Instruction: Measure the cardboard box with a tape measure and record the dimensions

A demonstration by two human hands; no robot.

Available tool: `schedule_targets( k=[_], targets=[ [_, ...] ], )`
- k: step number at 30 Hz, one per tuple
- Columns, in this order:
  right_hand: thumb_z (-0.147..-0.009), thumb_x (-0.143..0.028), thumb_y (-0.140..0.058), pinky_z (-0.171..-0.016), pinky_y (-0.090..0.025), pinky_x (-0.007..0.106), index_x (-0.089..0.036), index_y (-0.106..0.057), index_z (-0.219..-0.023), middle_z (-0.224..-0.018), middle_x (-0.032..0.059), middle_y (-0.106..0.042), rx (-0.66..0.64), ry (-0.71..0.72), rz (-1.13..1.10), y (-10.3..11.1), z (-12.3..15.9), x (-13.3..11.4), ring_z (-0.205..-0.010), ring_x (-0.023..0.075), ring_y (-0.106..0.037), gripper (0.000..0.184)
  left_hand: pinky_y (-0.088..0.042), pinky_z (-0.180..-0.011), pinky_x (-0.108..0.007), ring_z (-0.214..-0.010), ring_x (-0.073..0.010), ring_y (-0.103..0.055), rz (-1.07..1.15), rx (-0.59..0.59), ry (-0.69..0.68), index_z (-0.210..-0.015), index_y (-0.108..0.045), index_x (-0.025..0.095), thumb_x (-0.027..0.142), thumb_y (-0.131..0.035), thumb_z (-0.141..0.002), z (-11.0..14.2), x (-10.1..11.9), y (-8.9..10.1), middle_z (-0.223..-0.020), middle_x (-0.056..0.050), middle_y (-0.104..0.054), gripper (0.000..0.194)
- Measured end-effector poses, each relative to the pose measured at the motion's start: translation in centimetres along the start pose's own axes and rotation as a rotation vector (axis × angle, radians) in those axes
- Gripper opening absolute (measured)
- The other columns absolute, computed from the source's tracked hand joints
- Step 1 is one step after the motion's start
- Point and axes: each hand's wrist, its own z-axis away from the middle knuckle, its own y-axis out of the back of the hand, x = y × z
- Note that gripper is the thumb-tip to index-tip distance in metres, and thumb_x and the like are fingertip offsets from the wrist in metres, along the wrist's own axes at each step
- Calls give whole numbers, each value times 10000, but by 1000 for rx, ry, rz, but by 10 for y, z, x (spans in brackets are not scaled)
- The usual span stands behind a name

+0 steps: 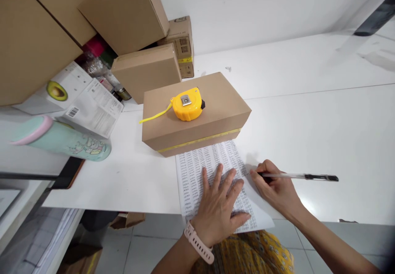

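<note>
My left hand: the bare left hand [216, 208] is laid flat on the paper, its fingers spread apart; a pale pink strap [199, 242] is around this wrist.
My right hand: the right hand [276, 188] has its fingers closed together on a slim clear pen with black ends [298, 176], near the paper's right side. I cannot tell if the tip touches it.
Paper: the white sheet with columns of small dark writing [191, 175] lies on the white table [308, 134], partly under my left hand.
Box: just beyond the paper is a closed brown cardboard box [197, 130] with a yellow strip along its front.
Tape measure: the rounded yellow tape measure [187, 104] lies on top of this box, with its yellow strap to the left.
Farther left: a mint-green bottle with a pink ring [74, 142] and more brown cartons [146, 70].
</note>
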Motion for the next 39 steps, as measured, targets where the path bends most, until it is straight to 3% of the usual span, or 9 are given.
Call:
schedule_targets(
  k=[18,24,26,29,31,33,36,39],
  targets=[
    [-940,-382,-581,-434,-278,253,-245,-448,-717,-595,-44,-403,10,1,17,-1,1,3,-503,118,-359,293,2,-1176,-773,-1550,-377,1,-6,11,1,-1500,-368,225,605,-460,-961,1,0,-1,-1675,-56,-200,666],
    [-931,-424,-606,-486,-372,272,-256,-546,-838,-674,-11,-561,175,-9,64,3,0,1,-550,146,-471,201,10,-1183,-761,-1549,-381,-36,29,27,-2,-1504,-374,239,630,-455,-954,0,-2,0,-1665,-61,-234,680],
    [-945,-404,-579,-540,-435,289,-260,-601,-959,-770,19,-648,197,20,120,5,-1,1,-618,174,-567,146,11,-1182,-763,-1548,-384,-46,37,37,-8,-1505,-376,240,627,-465,-952,0,-2,-1,-1661,-65,-244,681],
    [-961,-259,-474,-738,-522,354,-263,-631,-1124,-1058,79,-712,138,201,266,4,-2,4,-930,249,-676,226,-8,-1177,-770,-1542,-387,-100,61,67,-12,-1473,-414,234,604,-507,-946,1,-2,-3,-1640,-82,-299,652],
    [-944,-156,-407,-876,-518,409,-253,-619,-1226,-1245,105,-687,110,312,408,1,-4,9,-1144,286,-637,366,-89,-1201,-732,-1517,-361,-237,116,144,-1,-1413,-473,228,566,-538,-948,3,-1,1,-1582,-102,-410,579],
    [-926,-91,-371,-955,-493,454,-220,-597,-1309,-1338,127,-660,120,359,570,-4,-7,16,-1266,312,-579,463,-271,-1206,-619,-1443,-302,-406,198,320,1,-1322,-539,220,482,-556,-965,3,0,13,-1479,-114,-537,442],
    [-892,-48,-382,-998,-474,493,-157,-586,-1351,-1379,156,-639,139,400,735,-12,-11,26,-1340,343,-527,514,-471,-1081,-449,-1290,-233,-565,219,702,-42,-1161,-608,221,296,-574,-970,-1,0,48,-1307,-98,-656,208],
    [-869,-27,-382,-994,-485,492,-157,-575,-1378,-1397,142,-630,153,420,775,-15,-12,31,-1337,336,-535,560,-478,-1036,-444,-1178,-222,-625,68,1025,-37,-1063,-618,230,214,-573,-951,-17,-6,93,-1204,-73,-689,121]
  ],
)
